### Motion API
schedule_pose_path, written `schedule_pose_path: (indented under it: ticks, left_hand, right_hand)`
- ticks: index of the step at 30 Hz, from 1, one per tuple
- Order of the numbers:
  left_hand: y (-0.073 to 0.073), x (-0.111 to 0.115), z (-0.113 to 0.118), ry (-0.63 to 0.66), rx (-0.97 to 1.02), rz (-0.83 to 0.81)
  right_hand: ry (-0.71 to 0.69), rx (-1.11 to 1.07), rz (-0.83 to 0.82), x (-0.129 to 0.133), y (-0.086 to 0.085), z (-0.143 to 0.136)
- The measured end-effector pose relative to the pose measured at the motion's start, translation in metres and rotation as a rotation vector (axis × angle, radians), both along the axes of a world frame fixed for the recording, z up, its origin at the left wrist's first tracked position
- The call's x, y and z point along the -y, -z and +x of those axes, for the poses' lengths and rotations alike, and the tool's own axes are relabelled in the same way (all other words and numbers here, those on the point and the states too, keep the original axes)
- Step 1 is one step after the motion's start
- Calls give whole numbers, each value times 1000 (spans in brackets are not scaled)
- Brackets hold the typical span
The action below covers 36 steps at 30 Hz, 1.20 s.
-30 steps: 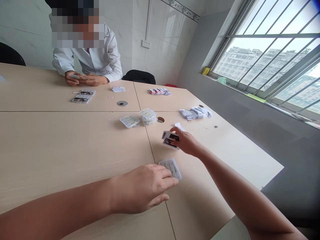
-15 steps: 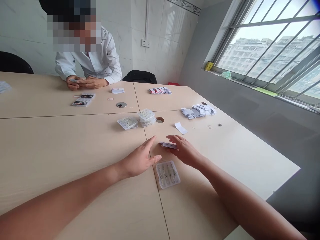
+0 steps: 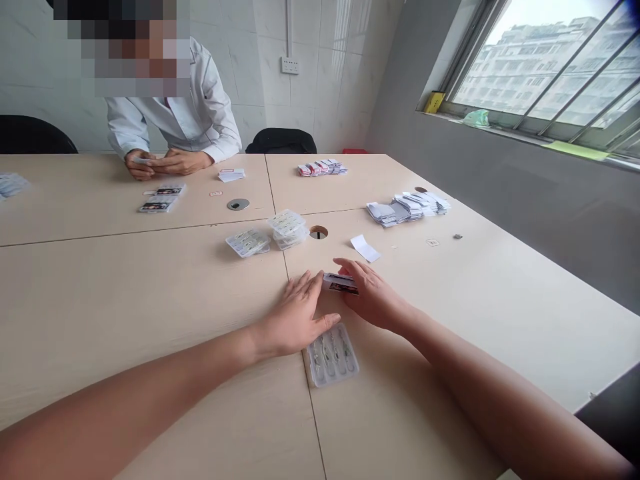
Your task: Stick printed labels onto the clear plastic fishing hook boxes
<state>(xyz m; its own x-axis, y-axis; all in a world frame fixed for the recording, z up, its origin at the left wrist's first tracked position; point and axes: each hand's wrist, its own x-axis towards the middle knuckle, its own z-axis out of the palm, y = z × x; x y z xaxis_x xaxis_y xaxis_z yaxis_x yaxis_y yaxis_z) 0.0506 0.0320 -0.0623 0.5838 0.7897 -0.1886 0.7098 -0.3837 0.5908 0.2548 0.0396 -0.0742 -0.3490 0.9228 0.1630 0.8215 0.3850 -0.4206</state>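
My right hand (image 3: 376, 297) grips a folded paper card (image 3: 340, 283), white with a dark printed strip, just above the table. Its thumb side is partly hidden behind the card. My left hand (image 3: 293, 319) is open, fingers stretched out and thumb apart, with its fingertips at the card's left edge; whether they press on it I cannot tell. Below the hands lies a clear plastic case (image 3: 333, 360) with several fishing-lure-like pieces in its slots. The left thumb passes over the case's upper edge.
Stacked clear cases (image 3: 287, 230) stand ahead, beside a round table hole (image 3: 319, 233). A folded white paper (image 3: 365, 248) and piles of cards (image 3: 407, 209) lie at the right. Across the table (image 3: 200, 320), a person in a white shirt (image 3: 205, 100) holds something small near two printed cases (image 3: 163, 199).
My left hand has moved right and up to the card's edge. The card in my right hand has tipped so its dark printed face shows. The view has shifted slightly.
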Motion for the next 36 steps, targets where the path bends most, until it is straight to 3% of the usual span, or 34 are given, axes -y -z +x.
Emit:
schedule_pose_path:
  ticks: [6,10,15,18,21,26,31,36]
  left_hand:
    - [9,-5,-5,21,7,25]
    - [15,-4,-5,21,70,-2]
    - [0,-1,-10,-65,304,-75]
    - [-13,0,-14,-76,517,-210]
    - [-22,3,-17,28,697,-446]
    - [-24,13,-18,50,872,-719]
    - [-26,16,-20,-5,1001,-799]
    - [-35,11,-22,-101,1109,-825]
  right_hand:
    - [27,8,-68,3,-2,-2]
    - [37,-100,-147,1,2,-5]
    - [72,-438,-306,10,-11,-8]
    - [-7,-722,-531,22,-28,-12]
    - [-123,-956,-814,36,-39,-19]
    - [-184,-1192,-1076,55,-37,-29]
    - [-228,-1276,-1109,57,-35,-28]
    - [-243,-1262,-925,56,-37,-23]
